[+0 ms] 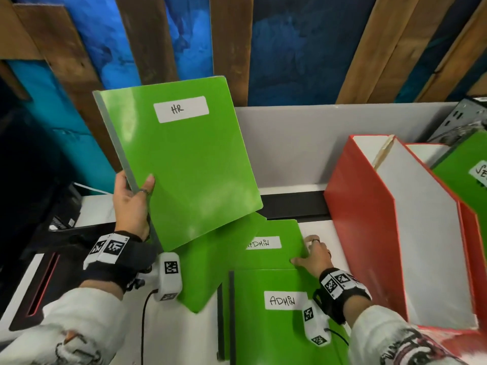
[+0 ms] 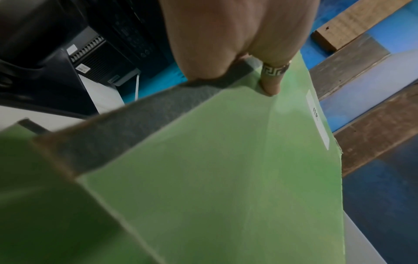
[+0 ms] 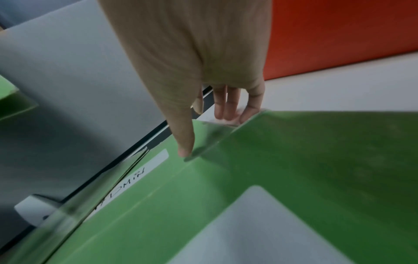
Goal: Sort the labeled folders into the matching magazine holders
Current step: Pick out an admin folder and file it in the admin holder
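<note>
Right fingers (image 3: 220,107) pinch ADMIN folder (image 1: 274,258); left fingers (image 2: 271,85) grip HR folder (image 1: 184,159); far holder (image 1: 470,233) contains green folder (image 1: 458,175).

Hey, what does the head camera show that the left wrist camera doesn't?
Only the head view: the right hand pinching an ADMIN folder by its edge, and the red magazine holders. Only the left wrist view: the angular pattern on the ring. Both: the left hand gripping the HR folder by its grey spine.

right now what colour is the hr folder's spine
Grey. The HR folder spine shows best in the head view.
</note>
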Demonstrator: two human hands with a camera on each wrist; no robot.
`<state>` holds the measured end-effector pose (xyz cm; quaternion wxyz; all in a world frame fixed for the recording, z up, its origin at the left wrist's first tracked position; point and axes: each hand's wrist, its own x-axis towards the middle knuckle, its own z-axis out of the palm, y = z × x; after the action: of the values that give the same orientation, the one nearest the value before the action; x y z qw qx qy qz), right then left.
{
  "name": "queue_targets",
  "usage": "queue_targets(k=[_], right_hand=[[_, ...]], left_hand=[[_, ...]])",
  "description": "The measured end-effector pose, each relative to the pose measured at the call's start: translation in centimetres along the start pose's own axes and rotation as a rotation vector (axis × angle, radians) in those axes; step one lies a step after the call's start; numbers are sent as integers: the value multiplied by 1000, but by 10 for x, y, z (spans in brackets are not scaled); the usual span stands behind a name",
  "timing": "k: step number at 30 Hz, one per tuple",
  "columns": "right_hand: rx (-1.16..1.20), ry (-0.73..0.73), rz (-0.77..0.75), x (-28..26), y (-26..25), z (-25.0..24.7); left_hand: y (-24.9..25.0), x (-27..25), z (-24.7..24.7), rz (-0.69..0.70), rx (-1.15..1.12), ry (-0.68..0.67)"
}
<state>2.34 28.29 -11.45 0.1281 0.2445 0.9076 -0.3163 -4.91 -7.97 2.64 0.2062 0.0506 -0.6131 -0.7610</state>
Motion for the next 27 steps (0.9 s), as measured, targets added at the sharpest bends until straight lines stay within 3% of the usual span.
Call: queue_targets(k=[8,19,27], right_hand=[[85,21,107,17,-3,-2],[214,115,112,16,-7,4],[27,76,181,14,-24,7]], left_hand=[[0,-2,10,-19,-38,-52],[-4,-3,10,-61,-54,-67],[6,4,-3,-6,-38,-29]])
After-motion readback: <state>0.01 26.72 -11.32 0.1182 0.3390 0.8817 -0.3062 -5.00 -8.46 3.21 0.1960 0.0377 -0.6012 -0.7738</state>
